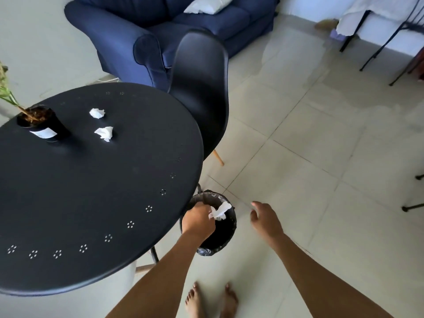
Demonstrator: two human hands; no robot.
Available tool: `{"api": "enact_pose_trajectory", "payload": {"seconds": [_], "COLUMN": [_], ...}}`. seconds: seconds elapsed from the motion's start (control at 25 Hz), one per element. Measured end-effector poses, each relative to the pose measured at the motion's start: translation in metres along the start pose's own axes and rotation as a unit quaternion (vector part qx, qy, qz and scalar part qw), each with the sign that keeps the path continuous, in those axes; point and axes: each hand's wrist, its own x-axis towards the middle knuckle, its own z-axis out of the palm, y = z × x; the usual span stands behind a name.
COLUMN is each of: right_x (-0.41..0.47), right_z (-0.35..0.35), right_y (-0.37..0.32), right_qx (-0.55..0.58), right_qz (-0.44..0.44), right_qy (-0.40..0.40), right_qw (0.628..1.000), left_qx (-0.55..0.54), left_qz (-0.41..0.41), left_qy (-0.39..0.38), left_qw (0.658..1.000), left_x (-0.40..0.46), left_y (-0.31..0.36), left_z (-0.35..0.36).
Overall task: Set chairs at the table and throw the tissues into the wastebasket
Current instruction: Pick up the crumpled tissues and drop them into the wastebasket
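Tissue point(219, 211) — a crumpled white one — is pinched in the fingertips of the left hand point(199, 220), directly over the open mouth of the wastebasket point(230, 228), so the drop is straight down with nothing between. The wastebasket stands on the floor, lined with a dark bag, partly tucked under the near right edge of the round black table point(96, 191). The right hand point(265, 218) hangs to the right of the bin, fingers loosely spread, grasping nothing.

Two more crumpled tissues lie on the table, far and to the left of the hands: one point(97, 113) farther off, the other point(104, 133) nearer, both just right of a potted plant point(42, 123). The left hand looks the nearer for those. A black chair point(199, 88) is set at the far right rim — its seat partly under the table. A blue armchair point(146, 31) stands beyond.
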Motion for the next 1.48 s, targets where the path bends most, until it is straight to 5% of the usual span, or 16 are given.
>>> {"api": "enact_pose_trajectory", "payload": {"seconds": [0.12,0.48,0.64,0.84,1.04,1.24,1.48], "right_x": [-0.009,-0.017,0.001,0.050,0.086,0.123,0.188], "right_z": [0.001,-0.006,-0.029,-0.063,-0.051,-0.018,0.022], "right_y": [0.020,0.030,0.006,-0.084,-0.205,-0.321,-0.441], "right_qx": [-0.007,-0.001,-0.018,-0.052,-0.045,-0.044,-0.089], "right_qz": [0.012,0.026,-0.011,-0.145,-0.231,-0.289,-0.348], "right_qy": [0.004,-0.004,0.003,0.025,0.004,-0.052,-0.097], "right_qw": [1.000,1.000,1.000,0.988,0.972,0.955,0.928], "left_qx": [-0.001,-0.032,-0.013,-0.063,-0.064,-0.068,-0.068], "left_qz": [-0.046,-0.012,0.042,0.014,-0.092,-0.176,-0.155], "left_qy": [-0.035,-0.037,0.032,0.164,0.206,0.208,0.197], "left_qw": [0.998,0.999,0.999,0.984,0.972,0.960,0.966], "left_x": [0.008,0.011,0.011,0.020,0.024,0.048,0.109], "left_y": [0.000,0.005,0.030,0.013,-0.081,-0.173,-0.238], "left_z": [0.018,0.021,-0.018,-0.106,-0.164,-0.198,-0.210]}}
